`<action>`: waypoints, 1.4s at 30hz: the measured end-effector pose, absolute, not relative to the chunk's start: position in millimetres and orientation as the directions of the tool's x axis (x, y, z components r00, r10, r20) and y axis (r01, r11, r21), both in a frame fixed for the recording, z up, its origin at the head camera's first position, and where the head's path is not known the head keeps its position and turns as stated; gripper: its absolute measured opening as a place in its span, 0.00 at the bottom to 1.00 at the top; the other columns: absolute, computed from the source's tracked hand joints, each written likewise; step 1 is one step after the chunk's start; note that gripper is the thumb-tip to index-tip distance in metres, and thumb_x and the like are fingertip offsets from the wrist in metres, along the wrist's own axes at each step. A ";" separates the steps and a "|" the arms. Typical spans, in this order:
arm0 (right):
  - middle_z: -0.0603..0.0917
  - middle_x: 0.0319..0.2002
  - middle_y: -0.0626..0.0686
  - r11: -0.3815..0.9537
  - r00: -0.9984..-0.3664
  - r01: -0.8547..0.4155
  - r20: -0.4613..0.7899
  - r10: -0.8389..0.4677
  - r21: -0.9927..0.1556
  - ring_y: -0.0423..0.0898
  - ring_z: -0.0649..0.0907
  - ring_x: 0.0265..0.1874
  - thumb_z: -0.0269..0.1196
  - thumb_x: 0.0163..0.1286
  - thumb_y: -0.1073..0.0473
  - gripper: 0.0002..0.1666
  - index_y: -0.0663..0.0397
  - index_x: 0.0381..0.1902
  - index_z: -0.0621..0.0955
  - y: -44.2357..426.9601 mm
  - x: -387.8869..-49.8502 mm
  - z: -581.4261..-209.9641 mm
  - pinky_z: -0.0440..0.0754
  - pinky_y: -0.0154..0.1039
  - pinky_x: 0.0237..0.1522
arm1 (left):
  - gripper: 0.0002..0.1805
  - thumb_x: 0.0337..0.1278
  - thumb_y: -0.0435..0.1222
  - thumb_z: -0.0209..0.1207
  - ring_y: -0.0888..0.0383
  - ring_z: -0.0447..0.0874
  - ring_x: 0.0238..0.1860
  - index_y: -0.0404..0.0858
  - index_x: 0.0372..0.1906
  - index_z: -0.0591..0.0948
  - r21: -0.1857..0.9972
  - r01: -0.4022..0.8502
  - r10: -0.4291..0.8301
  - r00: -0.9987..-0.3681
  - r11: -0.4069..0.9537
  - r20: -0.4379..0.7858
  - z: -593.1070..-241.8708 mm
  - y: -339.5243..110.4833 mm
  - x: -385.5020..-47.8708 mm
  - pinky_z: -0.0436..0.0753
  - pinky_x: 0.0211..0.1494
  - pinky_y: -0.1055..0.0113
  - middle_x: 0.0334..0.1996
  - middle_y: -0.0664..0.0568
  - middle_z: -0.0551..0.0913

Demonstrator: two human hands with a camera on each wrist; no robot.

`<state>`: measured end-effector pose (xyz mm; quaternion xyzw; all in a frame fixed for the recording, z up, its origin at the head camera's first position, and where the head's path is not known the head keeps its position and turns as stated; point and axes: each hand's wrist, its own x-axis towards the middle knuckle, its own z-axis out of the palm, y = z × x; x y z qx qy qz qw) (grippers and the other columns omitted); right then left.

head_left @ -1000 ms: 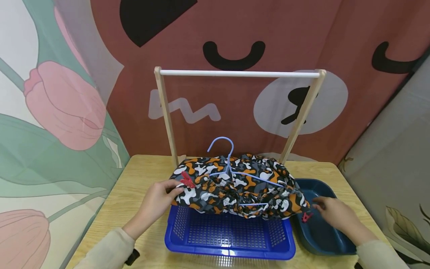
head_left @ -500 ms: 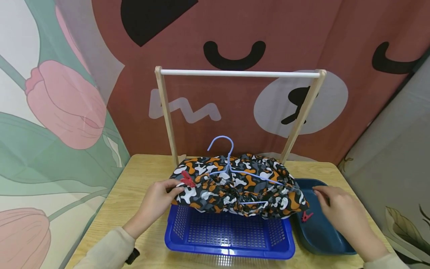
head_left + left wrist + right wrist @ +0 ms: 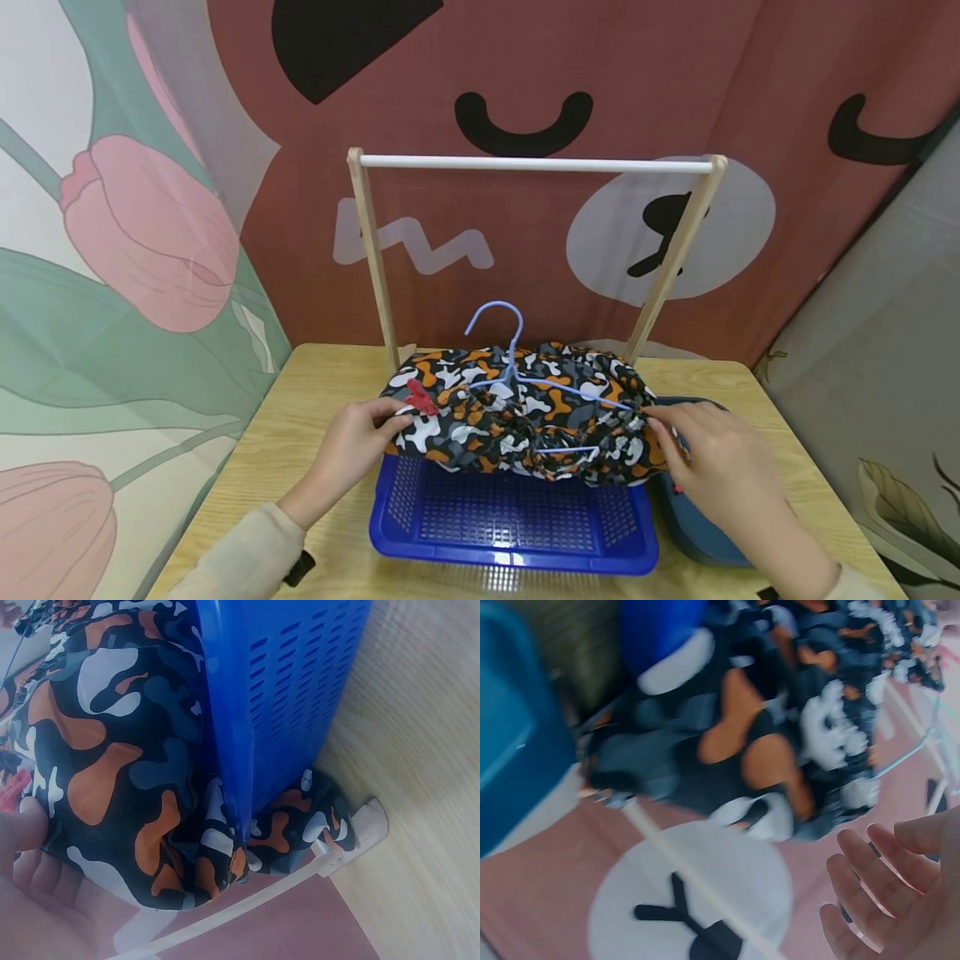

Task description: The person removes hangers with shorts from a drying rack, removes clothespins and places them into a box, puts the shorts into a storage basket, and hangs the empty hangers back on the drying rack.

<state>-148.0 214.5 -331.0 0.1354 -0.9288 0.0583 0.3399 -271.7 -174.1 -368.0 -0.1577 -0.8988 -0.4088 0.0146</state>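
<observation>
A camouflage-print garment [image 3: 555, 408] in black, orange, white and grey, with a gathered edge, lies over the back of a blue basket [image 3: 510, 562]. A light-blue hanger [image 3: 517, 321] is partly inside it, hook upward. At the garment's left side a red clothespin [image 3: 422, 398] is clipped on. My left hand [image 3: 348, 450] pinches the cloth beside that clothespin, thumb on top and fingers beneath in the left wrist view. My right hand [image 3: 723, 467] is by the hanger's right end, thumb and index fingertips at the cloth. Its fingers look loose and apart in the right wrist view.
Behind the garment stands a rack with wooden posts and a white bar [image 3: 532, 163]. A dark-blue tub [image 3: 697, 533] sits right of the basket, partly hidden by my right arm. Another red clothespin [image 3: 677, 489] barely shows there. A printed curtain [image 3: 525, 250] hangs behind the table.
My right hand has moved left from over the tub to the garment's right end by the hanger. My left hand keeps its place on the cloth.
</observation>
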 end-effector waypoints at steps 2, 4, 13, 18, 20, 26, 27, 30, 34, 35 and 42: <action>0.87 0.31 0.51 0.948 -0.704 -0.320 0.671 -0.234 -0.005 0.49 0.85 0.29 0.42 0.80 0.39 0.34 0.54 0.39 0.88 204.9 -150.2 -328.5 0.81 0.49 0.27 | 0.06 0.59 0.33 0.67 0.58 0.76 0.29 0.37 0.40 0.88 0.730 0.294 0.270 -0.950 0.617 0.154 -368.5 -174.2 -271.8 0.74 0.31 0.68 0.33 0.54 0.87; 0.87 0.31 0.51 0.938 -0.684 -0.346 0.684 -0.254 0.002 0.49 0.85 0.29 0.42 0.80 0.40 0.34 0.54 0.38 0.88 195.3 -152.2 -326.4 0.82 0.49 0.29 | 0.06 0.59 0.33 0.67 0.58 0.76 0.29 0.37 0.40 0.88 0.731 0.294 0.269 -0.951 0.616 0.155 -368.8 -174.1 -271.8 0.73 0.30 0.68 0.32 0.54 0.86; 0.88 0.33 0.49 0.890 -0.655 -0.455 0.686 -0.317 -0.022 0.46 0.84 0.31 0.45 0.80 0.46 0.27 0.52 0.38 0.87 158.8 -162.0 -323.8 0.83 0.48 0.34 | 0.05 0.60 0.33 0.67 0.60 0.76 0.27 0.37 0.39 0.88 0.714 0.339 0.282 -0.938 0.612 0.204 -371.1 -172.2 -274.2 0.73 0.29 0.68 0.32 0.54 0.87; 0.87 0.34 0.47 0.863 -0.670 -0.500 0.665 -0.330 -0.074 0.46 0.85 0.35 0.49 0.79 0.47 0.23 0.51 0.39 0.87 138.7 -168.4 -320.8 0.83 0.48 0.39 | 0.05 0.59 0.33 0.67 0.60 0.76 0.27 0.37 0.39 0.88 0.717 0.334 0.274 -0.940 0.612 0.204 -372.3 -173.3 -274.2 0.74 0.30 0.68 0.32 0.54 0.87; 0.87 0.35 0.47 0.858 -0.672 -0.507 0.662 -0.331 -0.086 0.45 0.85 0.34 0.52 0.78 0.48 0.20 0.51 0.40 0.87 130.3 -171.1 -318.9 0.83 0.47 0.39 | 0.06 0.59 0.33 0.67 0.60 0.76 0.28 0.36 0.40 0.88 0.713 0.334 0.272 -0.940 0.617 0.205 -372.7 -173.8 -273.8 0.74 0.30 0.68 0.33 0.53 0.87; 0.87 0.36 0.45 0.839 -0.678 -0.530 0.655 -0.333 -0.122 0.44 0.85 0.36 0.69 0.64 0.58 0.07 0.49 0.41 0.88 105.1 -179.8 -314.2 0.83 0.45 0.41 | 0.06 0.58 0.33 0.68 0.62 0.79 0.29 0.36 0.40 0.88 0.668 0.382 0.274 -0.924 0.639 0.266 -376.3 -173.9 -272.4 0.78 0.33 0.67 0.33 0.52 0.88; 0.87 0.36 0.45 0.836 -0.679 -0.534 0.652 -0.337 -0.123 0.44 0.85 0.36 0.70 0.63 0.58 0.08 0.49 0.41 0.88 100.7 -181.4 -313.5 0.83 0.45 0.41 | 0.06 0.57 0.33 0.69 0.62 0.80 0.28 0.37 0.39 0.88 0.662 0.390 0.272 -0.921 0.640 0.280 -376.9 -173.7 -271.9 0.79 0.33 0.66 0.33 0.52 0.88; 0.87 0.37 0.45 0.829 -0.684 -0.544 0.641 -0.349 -0.130 0.44 0.85 0.37 0.70 0.63 0.58 0.08 0.48 0.41 0.88 88.4 -185.6 -311.6 0.82 0.45 0.44 | 0.05 0.57 0.32 0.69 0.62 0.81 0.29 0.37 0.38 0.88 0.651 0.412 0.270 -0.911 0.638 0.312 -378.4 -172.9 -271.0 0.81 0.34 0.64 0.32 0.52 0.88; 0.87 0.37 0.44 0.822 -0.695 -0.553 0.620 -0.363 -0.138 0.43 0.84 0.36 0.69 0.66 0.56 0.08 0.48 0.42 0.87 73.1 -191.2 -309.4 0.82 0.42 0.41 | 0.04 0.56 0.32 0.69 0.62 0.81 0.29 0.37 0.37 0.88 0.649 0.414 0.261 -0.910 0.638 0.323 -378.2 -171.8 -269.3 0.82 0.35 0.63 0.31 0.52 0.88; 0.87 0.38 0.44 0.817 -0.695 -0.559 0.618 -0.368 -0.141 0.43 0.84 0.36 0.69 0.66 0.55 0.08 0.48 0.42 0.87 69.3 -192.7 -308.9 0.82 0.42 0.40 | 0.04 0.56 0.32 0.70 0.62 0.82 0.29 0.37 0.37 0.88 0.647 0.414 0.259 -0.909 0.641 0.325 -377.8 -171.6 -268.9 0.81 0.35 0.63 0.31 0.52 0.88; 0.86 0.44 0.47 0.777 -0.712 -0.600 0.570 -0.410 -0.191 0.44 0.84 0.44 0.69 0.66 0.55 0.14 0.51 0.48 0.85 44.1 -202.2 -307.5 0.82 0.41 0.45 | 0.04 0.55 0.32 0.70 0.63 0.80 0.27 0.37 0.35 0.88 0.642 0.427 0.261 -0.903 0.637 0.341 -376.6 -170.8 -267.5 0.80 0.31 0.66 0.29 0.53 0.87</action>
